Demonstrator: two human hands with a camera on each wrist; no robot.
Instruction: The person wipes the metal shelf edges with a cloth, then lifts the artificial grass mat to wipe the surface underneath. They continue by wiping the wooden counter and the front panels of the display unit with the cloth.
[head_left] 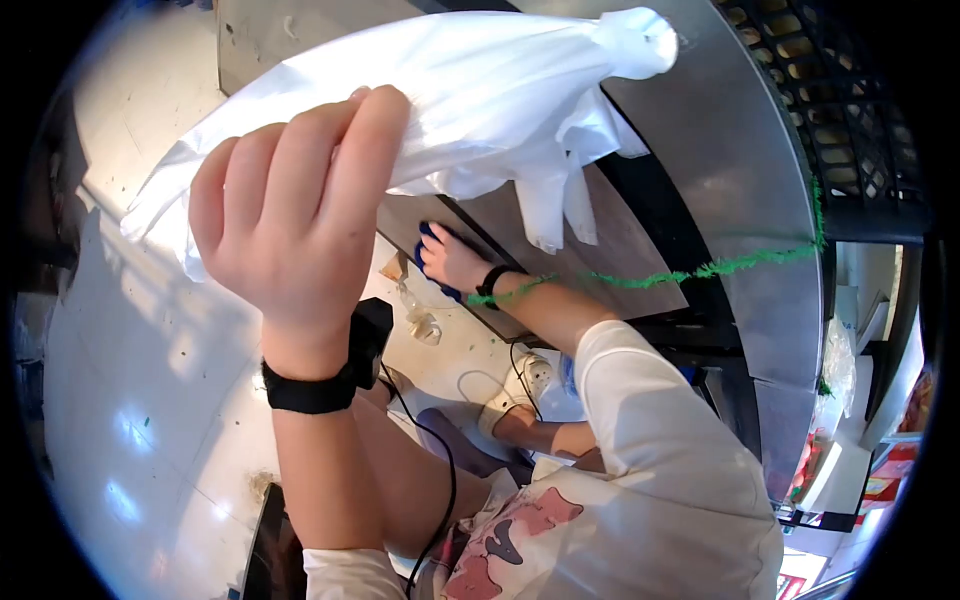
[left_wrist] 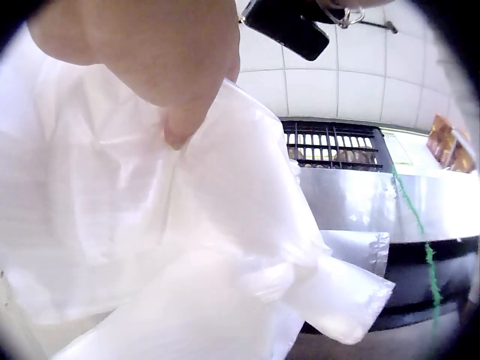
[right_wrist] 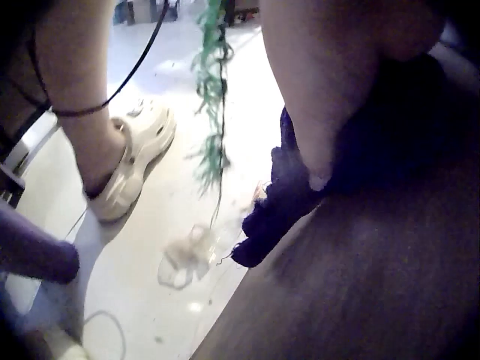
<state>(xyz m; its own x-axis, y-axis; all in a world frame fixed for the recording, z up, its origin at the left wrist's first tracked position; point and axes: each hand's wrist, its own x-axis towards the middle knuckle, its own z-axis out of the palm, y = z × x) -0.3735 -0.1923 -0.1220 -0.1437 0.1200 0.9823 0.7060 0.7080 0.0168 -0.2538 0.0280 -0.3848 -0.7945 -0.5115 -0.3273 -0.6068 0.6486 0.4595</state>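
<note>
A thin white plastic bag (head_left: 470, 90) stretches across the top of the head view, its tied-looking end at the upper right and loose handles hanging below. My left hand (head_left: 300, 195) grips its near side, fingers curled over the plastic. In the left wrist view the bag's crumpled film (left_wrist: 217, 195) fills most of the picture, with the thumb pressed on it. Lower down, my right hand (head_left: 456, 262) holds a bunched dark blue cloth (right_wrist: 281, 214) against a grey panel (head_left: 625, 245). The thumb lies over the cloth; the other fingers are partly hidden.
A strand of green tinsel (head_left: 730, 264) hangs from the metal counter edge (head_left: 780, 130) across the right forearm. A black basket (head_left: 850, 120) stands on the counter. Crumpled clear plastic (head_left: 424, 326) lies on the floor beside a foot in a cream clog (head_left: 530, 376).
</note>
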